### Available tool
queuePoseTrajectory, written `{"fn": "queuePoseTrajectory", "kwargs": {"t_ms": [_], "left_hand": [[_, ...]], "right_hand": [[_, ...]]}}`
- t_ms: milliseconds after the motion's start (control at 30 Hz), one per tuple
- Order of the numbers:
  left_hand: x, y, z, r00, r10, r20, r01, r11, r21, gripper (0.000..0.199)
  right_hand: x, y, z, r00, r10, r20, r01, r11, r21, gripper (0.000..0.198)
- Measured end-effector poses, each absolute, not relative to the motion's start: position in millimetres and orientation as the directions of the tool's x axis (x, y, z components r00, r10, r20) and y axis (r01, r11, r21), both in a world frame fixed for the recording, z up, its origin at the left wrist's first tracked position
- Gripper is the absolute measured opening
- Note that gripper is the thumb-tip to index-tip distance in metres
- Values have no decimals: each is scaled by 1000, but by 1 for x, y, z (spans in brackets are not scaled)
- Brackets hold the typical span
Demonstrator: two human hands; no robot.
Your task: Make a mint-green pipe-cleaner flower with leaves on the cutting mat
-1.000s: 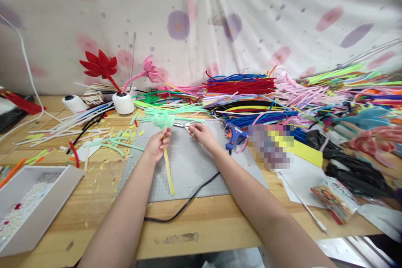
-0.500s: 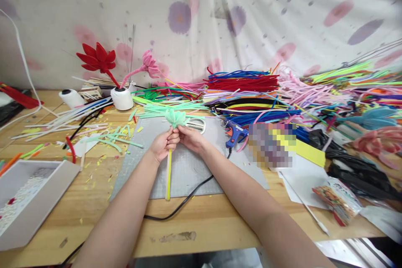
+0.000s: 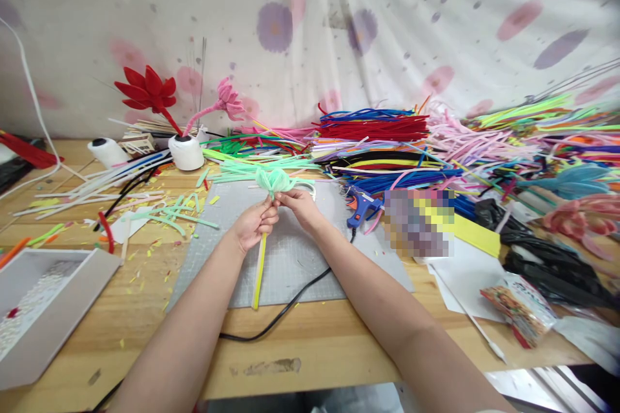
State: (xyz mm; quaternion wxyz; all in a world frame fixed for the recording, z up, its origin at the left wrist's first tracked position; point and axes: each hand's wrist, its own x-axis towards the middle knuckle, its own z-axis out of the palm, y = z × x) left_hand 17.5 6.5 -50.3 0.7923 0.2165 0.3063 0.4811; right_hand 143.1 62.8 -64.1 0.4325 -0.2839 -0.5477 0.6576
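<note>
Over the grey cutting mat, my left hand is closed around the base of a mint-green pipe cleaner flower. Yellow and white pipe cleaner stems hang down below that fist toward the mat. Thumb and fingers of my right hand pinch the flower's underside, close against my left fingertips. The exact spot they grip is partly hidden. Behind my right hand, the light handle of a pair of scissors shows in part. A blue glue gun lies to the right.
Bundles of pipe cleaners line the back of the wooden table. Red and pink flowers stand in a white thread spool. A grey box sits left; a black cord crosses the mat; a snack packet lies right.
The flower has tipped slightly to the right, and its petals look more spread. My right hand has shifted slightly upward, now covering more of the scissors. The stem's lower end has swung a little left.
</note>
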Motion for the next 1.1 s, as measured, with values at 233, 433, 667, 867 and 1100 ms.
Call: {"fn": "queuePoseTrajectory", "kwargs": {"t_ms": [233, 433, 667, 867, 1100], "left_hand": [[17, 9, -54, 298, 915, -272, -620, 402, 674, 20], [21, 11, -57, 236, 933, -271, -570, 359, 739, 20], [15, 16, -50, 213, 940, -268, -657, 341, 672, 32], [-11, 14, -44, 153, 964, -217, -835, 243, 493, 22], [-18, 13, -45, 79, 980, -182, -927, 139, 349, 21]], "right_hand": [[145, 67, -69, -481, 875, 49, -189, -49, -981, 29], [143, 70, -75, -458, 888, 48, -152, -25, -988, 32], [143, 70, -72, -390, 908, 152, -10, 161, -987, 39], [160, 76, -72, -180, 976, 126, 75, 142, -987, 38], [158, 106, -55, -247, 943, 223, 550, 326, -769, 21]]}}
